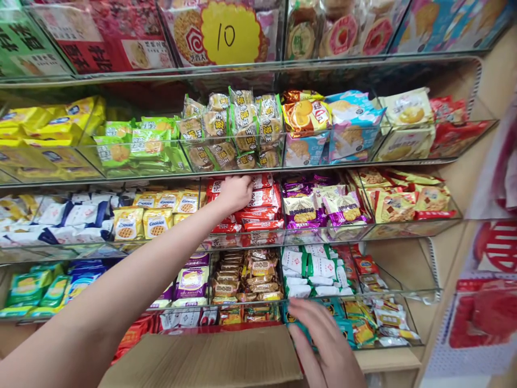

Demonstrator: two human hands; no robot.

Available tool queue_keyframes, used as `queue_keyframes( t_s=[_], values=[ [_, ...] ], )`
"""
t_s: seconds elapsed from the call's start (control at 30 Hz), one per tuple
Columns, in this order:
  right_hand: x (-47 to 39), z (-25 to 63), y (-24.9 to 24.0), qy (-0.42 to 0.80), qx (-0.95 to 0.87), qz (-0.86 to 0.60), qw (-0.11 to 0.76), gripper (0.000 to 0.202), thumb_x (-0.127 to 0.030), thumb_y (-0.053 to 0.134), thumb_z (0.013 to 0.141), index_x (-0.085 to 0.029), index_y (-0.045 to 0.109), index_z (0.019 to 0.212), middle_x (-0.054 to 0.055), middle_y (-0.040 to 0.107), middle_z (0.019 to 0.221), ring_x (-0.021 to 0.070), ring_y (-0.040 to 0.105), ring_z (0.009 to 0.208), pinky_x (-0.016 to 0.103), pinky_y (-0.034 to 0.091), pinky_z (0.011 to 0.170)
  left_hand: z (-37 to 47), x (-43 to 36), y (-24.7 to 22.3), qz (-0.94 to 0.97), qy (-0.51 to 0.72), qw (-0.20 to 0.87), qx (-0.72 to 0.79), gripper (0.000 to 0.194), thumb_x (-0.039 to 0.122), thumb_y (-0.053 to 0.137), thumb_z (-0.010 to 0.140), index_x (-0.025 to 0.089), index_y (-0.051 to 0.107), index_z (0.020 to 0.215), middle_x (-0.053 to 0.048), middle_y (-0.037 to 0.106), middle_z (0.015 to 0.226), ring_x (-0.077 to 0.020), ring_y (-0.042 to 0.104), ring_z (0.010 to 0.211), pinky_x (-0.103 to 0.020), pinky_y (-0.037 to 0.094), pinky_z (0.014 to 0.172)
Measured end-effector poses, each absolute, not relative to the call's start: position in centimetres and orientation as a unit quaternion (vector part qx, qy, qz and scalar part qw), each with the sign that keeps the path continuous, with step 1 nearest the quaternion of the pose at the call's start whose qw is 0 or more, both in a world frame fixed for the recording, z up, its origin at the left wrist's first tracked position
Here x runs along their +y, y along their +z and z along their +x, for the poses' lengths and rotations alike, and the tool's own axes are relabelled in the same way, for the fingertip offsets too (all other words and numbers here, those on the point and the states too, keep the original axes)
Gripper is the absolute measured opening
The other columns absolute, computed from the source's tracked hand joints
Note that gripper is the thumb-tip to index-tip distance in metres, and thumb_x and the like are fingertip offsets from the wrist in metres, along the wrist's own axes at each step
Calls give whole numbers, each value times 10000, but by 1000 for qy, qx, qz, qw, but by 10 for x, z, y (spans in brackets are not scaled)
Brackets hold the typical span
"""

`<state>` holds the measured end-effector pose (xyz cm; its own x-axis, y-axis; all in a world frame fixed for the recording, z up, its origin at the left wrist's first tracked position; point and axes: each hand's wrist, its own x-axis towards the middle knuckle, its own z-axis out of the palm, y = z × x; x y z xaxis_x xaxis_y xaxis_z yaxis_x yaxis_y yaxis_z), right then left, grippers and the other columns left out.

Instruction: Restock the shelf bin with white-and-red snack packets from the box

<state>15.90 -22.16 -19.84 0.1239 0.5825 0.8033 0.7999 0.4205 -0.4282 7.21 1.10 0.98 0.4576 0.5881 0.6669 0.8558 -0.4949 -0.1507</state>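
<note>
My left hand (238, 192) reaches in from the lower left, over a shelf compartment of red snack packets (260, 200). Its fingers are curled down among the packets; what they hold, if anything, is hidden. At the bottom, my right hand (327, 345) is beside the right edge of an open brown cardboard box (210, 355). Its fingers are stretched and apart, with the lower one close to the box flap. I cannot tell whether it touches the flap. The inside of the box is out of sight.
Clear dividers and front panels split the shelves into compartments. Purple biscuit packets (302, 207) lie right of the red ones, cookie packets (159, 221) to the left. Brown wrapped snacks (260, 275) fill the compartment below. A yellow price sign (231, 33) marked 10 hangs above.
</note>
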Motion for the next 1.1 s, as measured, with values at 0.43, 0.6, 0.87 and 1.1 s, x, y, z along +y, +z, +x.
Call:
queue_keyframes(
  t_s=[0.43, 0.6, 0.87, 1.1],
  values=[
    [-90, 171, -73, -311, -683, -591, 297, 676, -537, 242, 840, -30, 364, 1270, 180, 338, 1336, 271, 179, 1279, 519, 3, 1026, 66, -31, -4, -813, -247, 272, -453, 493, 466, 239, 839, 209, 459, 1197, -143, 441, 1170, -308, 362, 1112, -462, 300, 886],
    [-93, 171, -72, -310, -683, -602, 274, 711, -571, 256, 820, -36, 351, 1279, 179, 333, 1339, 279, 201, 1269, 521, 7, 1019, 68, -15, -4, -891, -162, 189, -380, 610, 543, 131, 831, 226, 168, 1351, -91, 191, 1411, -307, 168, 1273, -494, 139, 996],
    [-99, 173, -81, -327, -679, -607, 254, 620, -523, 286, 837, -104, 345, 1290, 160, 276, 1372, 294, 159, 1276, 576, 71, 982, 54, -11, 4, -926, -128, 145, -325, 568, 532, 101, 842, 279, 126, 1351, -27, 90, 1441, -271, 77, 1304, -479, 117, 1020],
    [-96, 174, -91, -379, -689, -573, 233, 677, -523, 321, 829, -24, 315, 1287, 187, 298, 1355, 290, 131, 1282, 560, -17, 995, 41, -14, -11, -905, -149, 133, -375, 590, 550, 158, 828, 279, 132, 1352, -16, 67, 1444, -300, 33, 1303, -526, 74, 1017]
  ],
)
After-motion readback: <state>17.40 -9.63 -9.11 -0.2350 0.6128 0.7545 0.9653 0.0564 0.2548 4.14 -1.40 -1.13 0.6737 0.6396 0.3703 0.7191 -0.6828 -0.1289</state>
